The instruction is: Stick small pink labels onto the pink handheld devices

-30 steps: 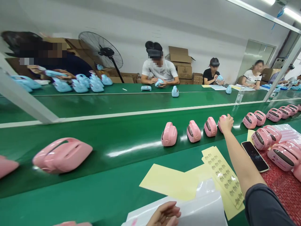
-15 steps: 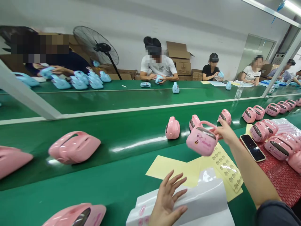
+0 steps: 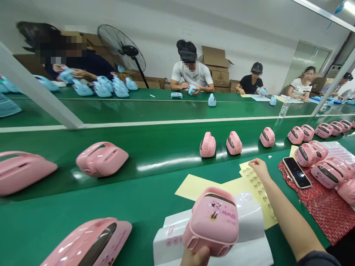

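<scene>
My left hand (image 3: 196, 255) holds a pink plastic toy case (image 3: 213, 218) from below, its fingers mostly hidden behind it. The case has a carry handle, a dark strip near the top and a cartoon mouse print on the side facing me. My right hand (image 3: 260, 169) has its fingers pinched at the upper end of a yellow sticker sheet (image 3: 258, 188) with rows of small stickers. Whether a single sticker is between the fingertips cannot be made out. Under the held case lies a white glossy plastic sheet (image 3: 249, 225), beside plain yellow paper (image 3: 194, 186).
More pink cases stand along the green belt (image 3: 166, 144), one (image 3: 91, 244) at near left. At right, a phone (image 3: 296, 173) lies on red bubble wrap (image 3: 324, 218) beside several pink cases. Co-workers sit opposite with blue cases. A white post (image 3: 41, 88) rises at left.
The pink case has passed from my right hand to my left and now sits lower, over the white sheet. My right hand has come down to the sticker sheet. The view has shifted slightly.
</scene>
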Demonstrator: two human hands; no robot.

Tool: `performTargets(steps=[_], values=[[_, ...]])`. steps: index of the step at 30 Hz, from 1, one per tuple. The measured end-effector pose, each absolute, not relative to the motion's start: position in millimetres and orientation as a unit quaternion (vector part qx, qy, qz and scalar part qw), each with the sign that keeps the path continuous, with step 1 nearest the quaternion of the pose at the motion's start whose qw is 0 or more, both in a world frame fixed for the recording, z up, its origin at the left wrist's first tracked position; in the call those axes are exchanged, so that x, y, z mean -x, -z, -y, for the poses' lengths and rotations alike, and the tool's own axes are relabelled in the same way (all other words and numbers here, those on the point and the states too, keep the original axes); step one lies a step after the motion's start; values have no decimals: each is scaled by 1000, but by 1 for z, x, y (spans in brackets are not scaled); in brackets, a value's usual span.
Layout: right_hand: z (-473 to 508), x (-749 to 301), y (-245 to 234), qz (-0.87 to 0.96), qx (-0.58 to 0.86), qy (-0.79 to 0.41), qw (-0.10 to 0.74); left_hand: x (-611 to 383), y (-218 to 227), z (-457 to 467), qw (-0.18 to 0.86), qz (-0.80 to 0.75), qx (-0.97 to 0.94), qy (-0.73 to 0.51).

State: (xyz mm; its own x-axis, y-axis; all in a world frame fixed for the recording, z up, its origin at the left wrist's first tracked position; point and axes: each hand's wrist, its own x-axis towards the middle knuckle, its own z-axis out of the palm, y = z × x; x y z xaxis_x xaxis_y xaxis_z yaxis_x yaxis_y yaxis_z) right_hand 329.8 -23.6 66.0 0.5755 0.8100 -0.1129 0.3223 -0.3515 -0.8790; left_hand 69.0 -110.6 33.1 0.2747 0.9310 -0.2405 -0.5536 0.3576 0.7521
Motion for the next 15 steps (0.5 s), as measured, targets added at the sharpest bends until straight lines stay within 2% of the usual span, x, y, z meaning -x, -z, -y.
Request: performTargets(steps=[8,11,15], values=[[17,-340,-29,340,819,-197,418,-64,-37,105,747,-335,-236,-523],[18,-340,-28,334,809,-221,430,-63,-40,103,742,-347,-217,-530],[23,-346,-39,330,761,-314,461,-65,-50,91,723,-374,-181,-552]])
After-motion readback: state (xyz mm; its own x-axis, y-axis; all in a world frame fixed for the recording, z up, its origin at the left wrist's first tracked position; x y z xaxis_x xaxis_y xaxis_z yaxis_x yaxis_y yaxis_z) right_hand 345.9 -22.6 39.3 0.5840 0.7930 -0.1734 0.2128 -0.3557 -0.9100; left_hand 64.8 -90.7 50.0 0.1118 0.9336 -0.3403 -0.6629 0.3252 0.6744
